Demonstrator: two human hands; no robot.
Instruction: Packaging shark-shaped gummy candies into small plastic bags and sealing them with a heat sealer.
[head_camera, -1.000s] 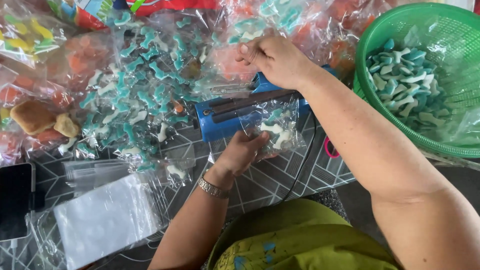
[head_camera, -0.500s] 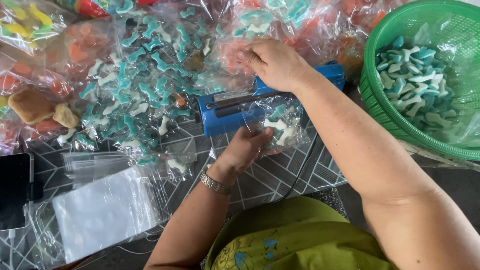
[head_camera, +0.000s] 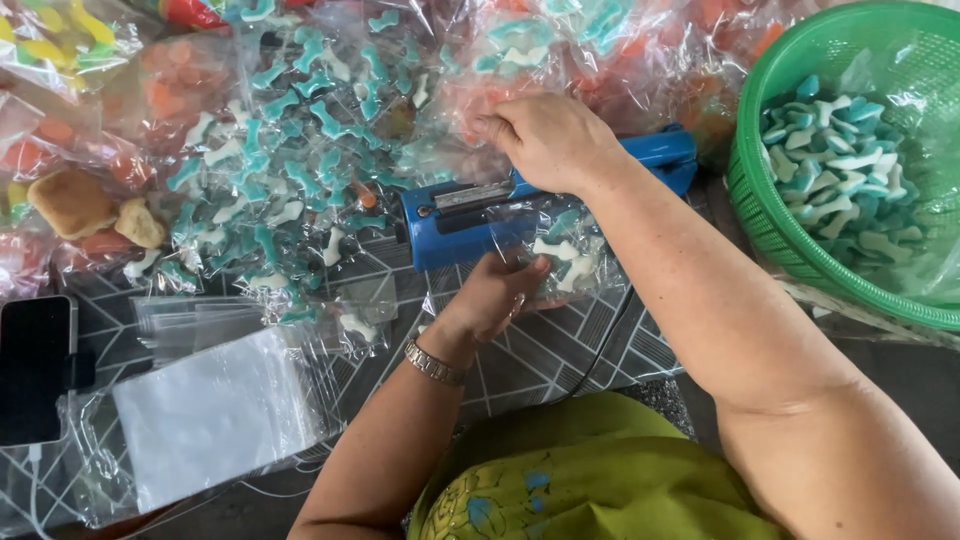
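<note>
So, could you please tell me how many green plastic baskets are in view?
1. The green plastic mesh basket sits at the right edge, holding blue-and-white gummy sweets; others may lie outside the frame.

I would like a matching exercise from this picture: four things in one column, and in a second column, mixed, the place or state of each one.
Things:
1. right hand
2. left hand
3. green basket
4. stack of empty clear bags

Places or states:
A. lies flat at the lower left, beside a dark phone
B. holds a small clear bag of candies just below the sealer
C. stands at the far right, with blue and white candies inside
D. rests on top of the blue heat sealer

Pairs: 1-D, 2-B, 3-C, 4-A
</note>
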